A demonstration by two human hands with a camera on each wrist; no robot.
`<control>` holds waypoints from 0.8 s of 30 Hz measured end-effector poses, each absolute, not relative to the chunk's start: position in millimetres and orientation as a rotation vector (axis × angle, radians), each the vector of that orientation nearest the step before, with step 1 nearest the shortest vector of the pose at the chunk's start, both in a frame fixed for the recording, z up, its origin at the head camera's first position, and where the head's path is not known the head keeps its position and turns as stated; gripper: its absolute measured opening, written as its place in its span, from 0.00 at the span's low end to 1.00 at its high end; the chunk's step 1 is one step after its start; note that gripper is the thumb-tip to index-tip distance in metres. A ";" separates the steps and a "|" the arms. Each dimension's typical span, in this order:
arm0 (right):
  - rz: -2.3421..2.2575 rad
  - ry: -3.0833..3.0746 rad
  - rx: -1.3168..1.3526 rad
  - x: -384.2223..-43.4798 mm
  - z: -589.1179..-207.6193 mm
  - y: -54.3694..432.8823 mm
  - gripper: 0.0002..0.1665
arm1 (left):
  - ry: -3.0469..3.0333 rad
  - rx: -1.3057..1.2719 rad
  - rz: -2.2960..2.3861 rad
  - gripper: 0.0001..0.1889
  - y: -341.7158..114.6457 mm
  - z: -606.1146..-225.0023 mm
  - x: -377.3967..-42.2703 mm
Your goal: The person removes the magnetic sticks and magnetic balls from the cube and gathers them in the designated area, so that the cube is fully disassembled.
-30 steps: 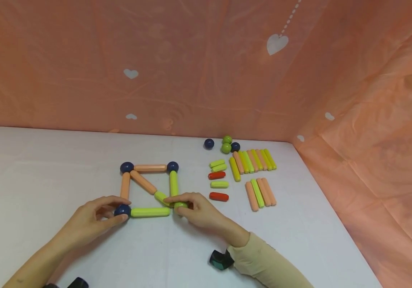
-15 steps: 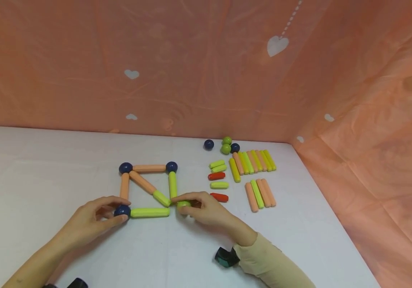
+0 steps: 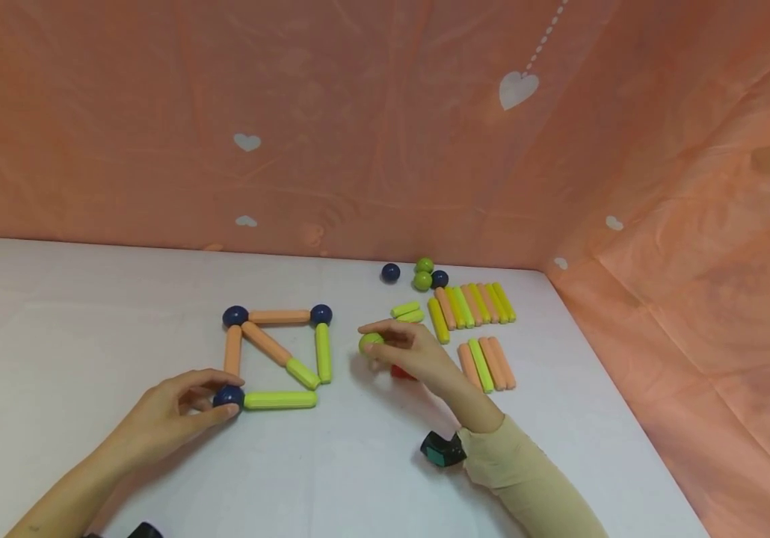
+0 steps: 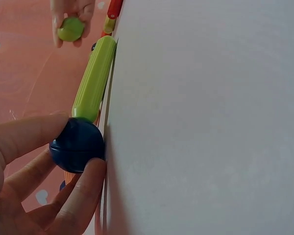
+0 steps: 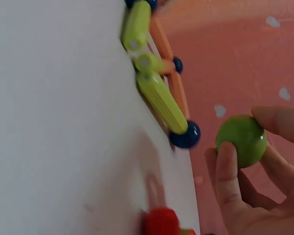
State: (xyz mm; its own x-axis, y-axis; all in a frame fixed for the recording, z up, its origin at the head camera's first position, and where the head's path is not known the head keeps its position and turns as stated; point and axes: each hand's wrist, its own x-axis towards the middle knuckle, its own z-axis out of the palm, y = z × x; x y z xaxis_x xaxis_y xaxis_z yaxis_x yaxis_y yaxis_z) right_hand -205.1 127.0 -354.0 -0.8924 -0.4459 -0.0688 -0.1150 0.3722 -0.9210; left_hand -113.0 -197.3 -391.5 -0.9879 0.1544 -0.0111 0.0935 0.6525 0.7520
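My left hand (image 3: 170, 411) pinches a dark blue ball (image 4: 77, 146) at the near left corner of a flat frame of rods and balls. From that ball a lime green rod (image 3: 280, 400) runs right and a peach rod (image 3: 232, 351) runs back. Two more blue balls mark the far corners, joined by a peach rod (image 3: 280, 317). A diagonal of a peach rod and a short green rod (image 3: 303, 375) ends near the other green rods' free ends, where no ball sits. Above the table, my right hand (image 3: 419, 355) holds a green ball (image 5: 242, 140) between thumb and fingers.
At the back right lie loose blue and green balls (image 3: 422, 281). Rows of peach, green and yellow rods (image 3: 475, 305) lie beside them, with more rods (image 3: 486, 364) nearer. Short rods, including a red one (image 3: 401, 372), are partly hidden by my right hand.
My right hand has drawn the green ball away from the frame's near right corner, moving right, back and up. My left hand has stayed at the blue ball.
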 end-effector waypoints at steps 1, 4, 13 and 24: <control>-1.547 2.334 -0.461 -209.4 -352.0 127.5 0.22 | 2.788 0.208 1.264 0.19 -197.5 -391.9 -113.0; -1.590 2.359 -0.346 -223.2 -345.6 127.8 0.24 | 2.784 0.206 1.274 0.19 -198.1 -392.4 -112.6; -1.546 2.498 -0.030 -270.4 -333.5 117.5 0.24 | 2.787 0.191 1.275 0.19 -197.6 -392.7 -112.0; -1.544 2.726 -0.059 -316.6 -338.9 87.6 0.24 | 2.766 0.189 1.289 0.19 -197.4 -392.3 -112.9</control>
